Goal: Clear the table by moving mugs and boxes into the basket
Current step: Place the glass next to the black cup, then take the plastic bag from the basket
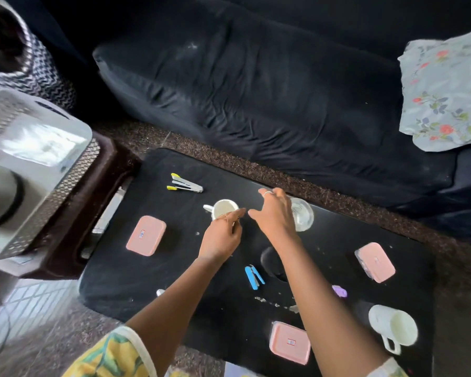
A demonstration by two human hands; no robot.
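My left hand (pixel 220 235) reaches for the white mug (pixel 223 209) at the middle of the black counter (pixel 136 281); my fingers (pixel 237 213) lie bunched together against its near rim, but my knuckles hide whether they grip it. Just right of that mug, my right hand (pixel 276 216) hovers with fingers spread apart, covering part of a clear glass (pixel 303 217), so contact is unclear. Left of the mug sits a pink box (pixel 146 235), beyond it a yellow-tipped stapler (pixel 186 183). Two more pink boxes (pixel 375 262) (pixel 290 342) and a second white mug (pixel 393 326) lie nearer me to the right. The basket (pixel 38 159), far left of the mug, is blurred and cut off by the frame edge.
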